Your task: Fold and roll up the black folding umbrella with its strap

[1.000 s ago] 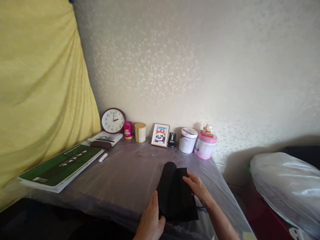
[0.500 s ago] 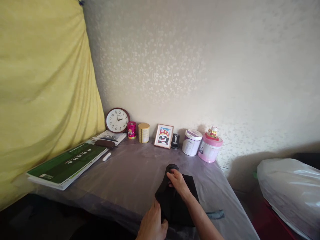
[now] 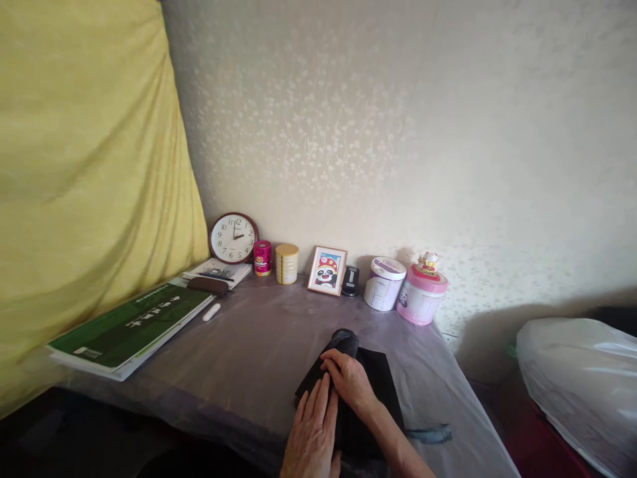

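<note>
On the near part of the table lies a flat piece of black fabric; I cannot tell if it is a bag or a cloth. A dark, rounded bundle pokes out at its far end. My left hand rests on the fabric's left side with its fingers stretched out and lying flat. Just beyond those fingertips my right hand is closed, its bent fingers gripping the black fabric below the bundle. A blue-grey strip lies to the right of the fabric.
Along the wall stand a clock, a pink tin, a yellow tin, a panda picture frame and two tubs. At left lie a green book and a brown case. A plastic-wrapped bundle sits right of the table.
My left hand has gone from gripping the fabric's near left edge to lying flat on it. The fabric's left corner has shifted left, and the bundle shows more.
</note>
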Demonstrator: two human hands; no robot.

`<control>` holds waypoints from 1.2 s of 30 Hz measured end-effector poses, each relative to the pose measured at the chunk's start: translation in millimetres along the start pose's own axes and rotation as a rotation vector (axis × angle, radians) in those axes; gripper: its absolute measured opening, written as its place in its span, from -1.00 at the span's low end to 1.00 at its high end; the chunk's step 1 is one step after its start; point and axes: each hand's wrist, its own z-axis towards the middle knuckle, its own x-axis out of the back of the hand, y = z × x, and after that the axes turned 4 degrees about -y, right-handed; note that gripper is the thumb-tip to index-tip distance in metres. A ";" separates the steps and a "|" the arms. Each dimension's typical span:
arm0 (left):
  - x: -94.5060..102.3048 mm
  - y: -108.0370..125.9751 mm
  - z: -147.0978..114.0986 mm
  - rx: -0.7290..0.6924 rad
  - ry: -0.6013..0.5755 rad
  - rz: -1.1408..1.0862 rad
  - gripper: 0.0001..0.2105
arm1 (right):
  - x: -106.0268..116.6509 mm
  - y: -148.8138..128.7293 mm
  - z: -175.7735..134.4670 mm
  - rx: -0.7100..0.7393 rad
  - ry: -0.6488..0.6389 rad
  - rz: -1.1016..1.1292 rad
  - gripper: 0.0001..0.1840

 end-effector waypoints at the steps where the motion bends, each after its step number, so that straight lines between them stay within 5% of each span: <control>1: -8.0 -3.2 2.1 -0.002 0.019 0.012 -0.22 | 0.3 0.7 -1.5 0.034 0.004 -0.032 -0.72; 5: -30.4 -14.1 6.1 -0.002 0.036 0.020 -0.21 | 2.9 13.7 -1.8 0.192 0.030 -0.178 -0.73; 8: -29.2 -13.3 7.4 0.014 -0.007 0.019 -0.19 | 3.5 30.1 7.0 0.231 0.046 -0.237 -0.71; 20: 6.3 6.4 4.6 0.130 -0.160 -0.145 -0.14 | 0.6 69.7 64.9 -0.036 0.058 -0.273 -0.64; 29: -4.7 0.9 -4.2 0.098 -0.078 -0.194 -0.17 | 53.6 108.3 -15.5 -0.314 0.347 -0.284 -0.66; 36: -7.6 3.1 -8.9 0.104 -0.014 -0.271 -0.20 | 58.1 89.4 -69.7 -0.488 0.144 0.027 -0.62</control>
